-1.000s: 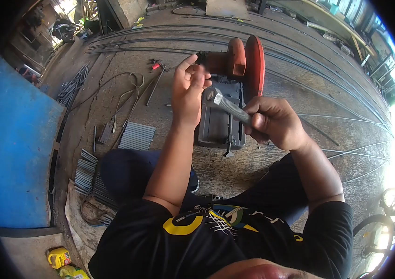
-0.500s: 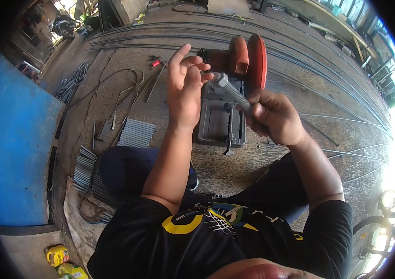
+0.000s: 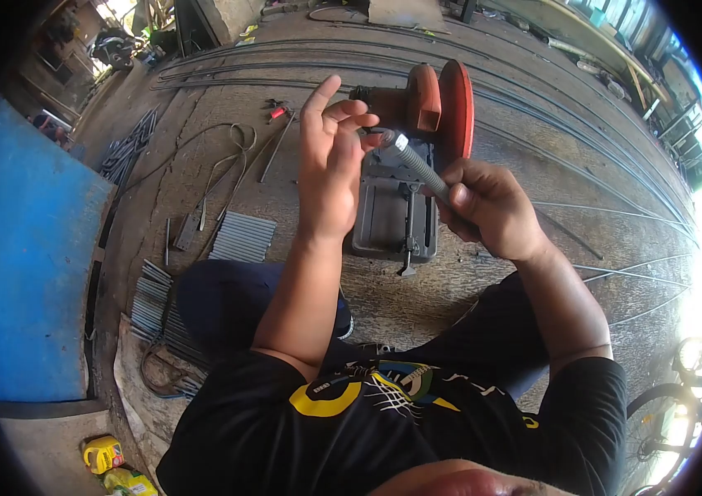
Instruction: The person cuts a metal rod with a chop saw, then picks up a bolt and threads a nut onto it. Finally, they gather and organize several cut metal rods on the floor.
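Observation:
My right hand (image 3: 487,205) is wrapped round the lower part of a grey threaded rod (image 3: 425,170), thumb pressed along it. The rod slants up and to the left. Near its upper end sits a hex nut (image 3: 401,141). My left hand (image 3: 333,161) is raised beside that end, its fingers apart and partly bent. One fingertip comes right up to the rod's tip, just past the nut. Behind both hands stands a cut-off saw with a red guard (image 3: 457,107) and a grey base (image 3: 377,225).
Short cut rods lie in a neat row (image 3: 243,237) and a looser pile (image 3: 152,302) to my left. Long steel bars (image 3: 285,66) stretch across the floor beyond the saw. A blue panel (image 3: 28,256) stands at far left, a bicycle (image 3: 682,397) at lower right.
The nut has turned a little on the rod, and my left fingers have shifted slightly around the tip. My right hand keeps its hold in nearly the same place.

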A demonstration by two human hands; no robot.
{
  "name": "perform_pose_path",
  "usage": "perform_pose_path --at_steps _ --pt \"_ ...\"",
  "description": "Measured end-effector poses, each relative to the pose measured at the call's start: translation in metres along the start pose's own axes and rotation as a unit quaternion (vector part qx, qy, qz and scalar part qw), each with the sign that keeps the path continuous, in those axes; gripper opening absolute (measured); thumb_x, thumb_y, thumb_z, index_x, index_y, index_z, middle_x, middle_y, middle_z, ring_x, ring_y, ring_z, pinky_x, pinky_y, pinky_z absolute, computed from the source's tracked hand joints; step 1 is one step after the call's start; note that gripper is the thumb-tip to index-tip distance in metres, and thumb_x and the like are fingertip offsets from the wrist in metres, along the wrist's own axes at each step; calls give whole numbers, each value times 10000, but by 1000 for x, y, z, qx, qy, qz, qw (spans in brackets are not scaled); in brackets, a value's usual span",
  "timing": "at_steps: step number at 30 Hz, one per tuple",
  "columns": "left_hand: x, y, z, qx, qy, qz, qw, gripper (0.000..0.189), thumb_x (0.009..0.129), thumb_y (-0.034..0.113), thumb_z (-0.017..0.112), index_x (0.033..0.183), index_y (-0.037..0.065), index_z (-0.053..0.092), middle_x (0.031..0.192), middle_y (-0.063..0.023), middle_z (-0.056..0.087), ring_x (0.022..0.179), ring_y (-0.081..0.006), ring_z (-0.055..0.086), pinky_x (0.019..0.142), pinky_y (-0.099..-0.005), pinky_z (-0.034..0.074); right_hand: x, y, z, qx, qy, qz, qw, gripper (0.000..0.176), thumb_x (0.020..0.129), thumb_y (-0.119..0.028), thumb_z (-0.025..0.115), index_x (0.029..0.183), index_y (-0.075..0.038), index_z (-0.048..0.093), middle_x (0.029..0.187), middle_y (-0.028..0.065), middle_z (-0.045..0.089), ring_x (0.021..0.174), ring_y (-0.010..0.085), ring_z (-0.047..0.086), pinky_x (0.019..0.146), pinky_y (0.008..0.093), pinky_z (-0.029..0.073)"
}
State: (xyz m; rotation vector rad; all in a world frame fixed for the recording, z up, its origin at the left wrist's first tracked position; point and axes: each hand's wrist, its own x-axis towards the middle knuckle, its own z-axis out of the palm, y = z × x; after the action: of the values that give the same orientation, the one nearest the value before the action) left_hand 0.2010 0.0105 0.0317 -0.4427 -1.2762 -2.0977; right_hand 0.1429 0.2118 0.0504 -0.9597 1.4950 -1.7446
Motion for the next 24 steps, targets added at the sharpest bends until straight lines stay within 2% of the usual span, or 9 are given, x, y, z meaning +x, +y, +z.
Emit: perform_pose_path --at_steps 3,5,8,13,15,16,19,20,24 --pt "-2 3 14 72 -64 80 992 887 767 342 751 1430 67 230 1216 -82 416 1095 -214 462 909 -421 446 -1 -4 6 -64 25 3 998 281 956 -262 526 1010 9 576 650 26 520 468 53 412 419 197 301" --pt "2 -14 3 117 -31 100 988 773 807 229 721 1414 87 264 1202 -68 393 1062 -211 470 888 -406 473 -4 -15 12 -20 35 36 999 166 971 -157 495 937 -4 551 660 -5 520 511 38 430 464 202 349" --pt "6 -25 -26 84 223 -109 965 549 877 7 578 1364 106 344 1132 -48 391 988 -194 478 888 -396 466 -6 -13 5 -81 -2 -30 996 163 971 -152 492 941 -4 553 661 -8 521 525 38 437 478 202 359" --pt "5 -5 -6 17 125 -34 991 611 867 131 629 1388 95 310 1181 -64 399 1041 -202 468 930 -404 414 -5 -11 3 -80 30 10 996 159 971 -145 489 952 -3 558 656 -12 519 536 35 436 487 203 364" --pt "-2 5 7 -54 -8 14 998 791 818 248 701 1430 103 220 1207 -68 394 1087 -212 446 940 -405 410 -1 -14 5 -97 39 17 994 157 970 -144 490 955 -4 559 654 -12 518 534 35 434 485 204 363" --pt "-3 10 12 -13 -24 15 1000 930 777 314 738 1456 116 135 1198 -74 392 1119 -212 423 948 -421 413 -1 -14 6 -109 41 18 993 155 970 -140 488 958 -3 560 652 -11 517 533 36 434 485 202 361" --pt "1 -5 7 139 -21 78 987 848 826 221 694 1452 112 133 1184 -86 390 1099 -195 437 921 -390 437 -3 -13 8 -94 43 12 995 181 969 -176 498 964 -6 559 660 2 520 516 41 420 467 197 339" --pt "3 -11 5 241 63 66 966 730 864 112 639 1437 100 186 1168 -92 389 1051 -169 461 886 -335 455 -4 -13 8 -65 45 1 997 212 967 -217 509 967 -10 557 670 15 522 499 45 407 449 194 319" --pt "9 -16 -28 255 206 10 944 553 880 88 630 1352 84 340 1138 -86 405 970 -147 471 853 -299 453 -4 -19 4 -57 47 5 997 140 968 -119 484 956 -2 560 664 1 533 529 38 436 477 196 359"
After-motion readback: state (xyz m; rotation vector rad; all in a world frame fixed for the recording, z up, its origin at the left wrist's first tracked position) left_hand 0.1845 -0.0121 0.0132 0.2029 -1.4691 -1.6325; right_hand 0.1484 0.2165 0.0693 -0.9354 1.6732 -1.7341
